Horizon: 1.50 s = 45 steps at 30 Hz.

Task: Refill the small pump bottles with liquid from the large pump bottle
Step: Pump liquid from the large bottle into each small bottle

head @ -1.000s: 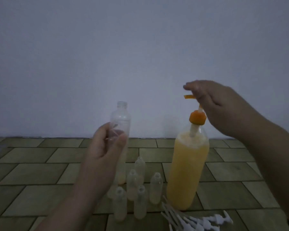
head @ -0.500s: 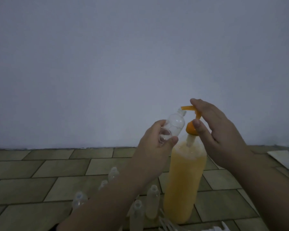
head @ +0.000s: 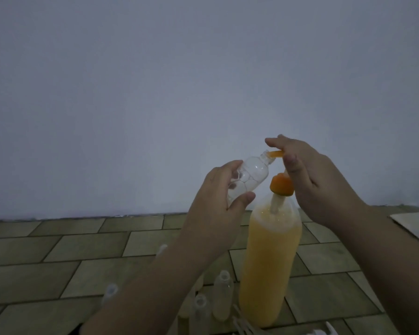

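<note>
On large pump bottle point(head: 269, 262): no legible label.

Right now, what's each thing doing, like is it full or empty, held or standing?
Small bottle: empty, uncapped, tilted, held by left hand, mouth at nozzle.
Large bottle: nearly full, standing on floor.
Pump nozzle: under right hand.
Spare small bottles: uncapped, standing.

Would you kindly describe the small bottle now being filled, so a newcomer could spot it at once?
Start at the tall bottle of orange liquid standing on the tiled floor. At its orange pump spout, just left of the top, the left hand grips a small clear bottle. Unlike the other small bottles standing on the floor, it is raised, tilted, with its mouth at the spout.
</note>
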{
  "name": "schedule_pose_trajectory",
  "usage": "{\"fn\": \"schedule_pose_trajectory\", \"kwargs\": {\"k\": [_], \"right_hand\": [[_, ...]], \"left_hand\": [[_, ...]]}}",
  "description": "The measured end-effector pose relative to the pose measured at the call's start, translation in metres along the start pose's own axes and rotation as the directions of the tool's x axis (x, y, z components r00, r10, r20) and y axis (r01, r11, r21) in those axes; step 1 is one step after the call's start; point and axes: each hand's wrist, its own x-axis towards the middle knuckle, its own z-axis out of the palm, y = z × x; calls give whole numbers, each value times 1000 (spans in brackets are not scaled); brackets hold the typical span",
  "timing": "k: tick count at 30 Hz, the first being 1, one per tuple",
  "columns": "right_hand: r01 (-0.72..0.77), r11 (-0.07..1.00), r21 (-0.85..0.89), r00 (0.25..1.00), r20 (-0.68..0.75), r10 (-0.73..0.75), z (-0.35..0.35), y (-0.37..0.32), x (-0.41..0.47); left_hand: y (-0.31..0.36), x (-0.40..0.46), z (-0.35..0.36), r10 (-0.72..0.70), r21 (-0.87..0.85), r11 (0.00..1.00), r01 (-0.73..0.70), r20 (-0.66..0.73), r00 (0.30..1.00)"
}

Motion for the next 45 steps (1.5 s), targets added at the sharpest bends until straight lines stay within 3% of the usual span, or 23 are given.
{"fn": "schedule_pose_trajectory", "kwargs": {"k": [4,13,23,28,36,42,45], "right_hand": [[-31,997,77,998,50,27,-6,2,-2],[14,993,-120,1000,-11,-15,-3,-8,-8],[-13,998,-63,996,-89,8,11,-15,-15],[62,996,-62,997,-34,-64,3,-13,-11],[-21,1000,-5,986,-167,20,18,-18,-14],[64,995,-80,993,-90,-71,7,-16,-5],[31,993,-110,994,-101,-42,10,-14,-5]], "left_hand": [[1,-1,-3,0,-9,1000,1,15,1000],[3,-5,-5,-4,-45,999,5,16,1000],[-3,-8,-4,-19,-11,1000,20,29,999],[0,-9,-9,-10,11,1000,10,3,1000],[-2,-7,-11,38,91,995,-37,-2,999],[1,-7,-15,36,70,997,-36,2,999],[2,-6,-13,59,80,995,-59,-7,998]]}}
